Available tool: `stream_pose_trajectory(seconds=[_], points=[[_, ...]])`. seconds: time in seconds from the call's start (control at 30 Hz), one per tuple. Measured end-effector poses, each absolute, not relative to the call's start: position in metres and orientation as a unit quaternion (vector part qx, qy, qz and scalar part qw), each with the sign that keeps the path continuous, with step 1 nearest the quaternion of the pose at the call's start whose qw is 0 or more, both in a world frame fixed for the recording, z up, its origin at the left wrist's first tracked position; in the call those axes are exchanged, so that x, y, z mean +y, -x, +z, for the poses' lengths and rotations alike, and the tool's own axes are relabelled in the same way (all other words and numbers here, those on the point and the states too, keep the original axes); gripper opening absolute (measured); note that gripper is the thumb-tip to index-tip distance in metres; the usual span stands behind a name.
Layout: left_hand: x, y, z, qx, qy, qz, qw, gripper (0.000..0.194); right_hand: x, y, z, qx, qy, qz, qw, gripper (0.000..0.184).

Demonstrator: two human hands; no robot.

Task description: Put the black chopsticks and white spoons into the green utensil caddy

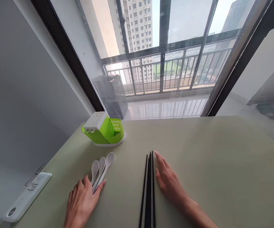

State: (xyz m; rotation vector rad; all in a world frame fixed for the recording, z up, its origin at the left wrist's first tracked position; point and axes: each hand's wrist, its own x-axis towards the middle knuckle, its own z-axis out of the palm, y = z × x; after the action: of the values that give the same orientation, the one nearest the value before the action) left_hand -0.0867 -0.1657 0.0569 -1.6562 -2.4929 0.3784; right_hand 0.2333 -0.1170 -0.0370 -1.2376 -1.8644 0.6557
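Note:
Three white spoons [102, 169] lie side by side on the table, bowls pointing away from me. My left hand [83, 198] closes around their handles, thumb on the right side and fingers on the left; the handle ends are partly hidden by it. Several black chopsticks [148, 190] lie lengthwise at the middle, most bunched together, with one slightly apart on each side. Just right of them rests my right hand [166, 177], its fingers stretched out and its edge on the table. The fingertips are close to the rightmost chopstick; whether they touch it I cannot tell.
A green utensil holder [103, 136] with a white slatted part [95, 121] stands at the back left of the pale green table [198, 152]. A white power strip [29, 196] lies by the left wall. Beyond the far edge, a glass door [165, 104] faces a balcony.

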Motion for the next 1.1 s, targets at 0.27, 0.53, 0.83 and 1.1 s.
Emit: stream_pose_trajectory(seconds=[0.27,0.53,0.83,1.1], points=[[-0.157,0.066,0.045,-0.777,0.613,0.118,0.080,0.043,-0.116,-0.234,-0.039,-0.734,0.488,0.252,0.400,0.071],[-0.154,0.039,0.027,-0.756,0.653,0.025,0.040,0.050,-0.115,-0.231,-0.039,-0.718,0.488,0.268,0.417,0.066],[-0.170,-0.052,0.019,-0.681,0.716,-0.102,-0.115,0.052,-0.109,-0.238,-0.028,-0.587,0.476,0.416,0.505,0.050],[-0.177,-0.119,-0.022,-0.583,0.802,-0.107,-0.076,0.056,-0.093,-0.258,-0.024,-0.583,0.462,0.436,0.506,0.043]])
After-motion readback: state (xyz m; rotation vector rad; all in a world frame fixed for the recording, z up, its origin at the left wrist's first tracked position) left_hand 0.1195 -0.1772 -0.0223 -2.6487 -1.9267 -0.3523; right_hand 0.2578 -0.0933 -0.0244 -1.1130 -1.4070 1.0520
